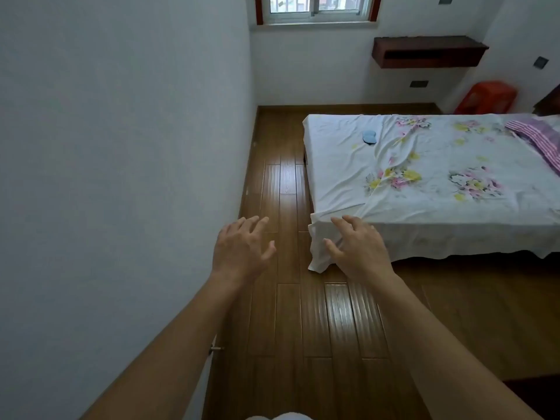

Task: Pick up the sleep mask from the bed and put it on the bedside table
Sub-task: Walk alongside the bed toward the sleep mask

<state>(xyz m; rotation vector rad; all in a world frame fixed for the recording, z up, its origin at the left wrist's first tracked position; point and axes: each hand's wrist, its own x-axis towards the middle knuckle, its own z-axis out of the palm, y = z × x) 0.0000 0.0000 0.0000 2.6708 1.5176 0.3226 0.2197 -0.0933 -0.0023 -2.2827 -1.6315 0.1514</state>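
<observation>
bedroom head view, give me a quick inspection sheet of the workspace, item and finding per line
surface: bed covered by a wrinkled white floral sheet; its near corner hangs loose toward the wooden floor
job's things: blue sleep mask lies on the far left part of the bed, untouched; no bedside table can be told for sure
clutter: striped purple cloth at the bed's right edge
grippers: left hand open, empty, over the floor; right hand open, empty, in front of the sheet's near corner
cables: nothing seen
surroundings: white wall at left, window at the far end, dark wooden wall shelf, red plastic stool in the far right corner
</observation>
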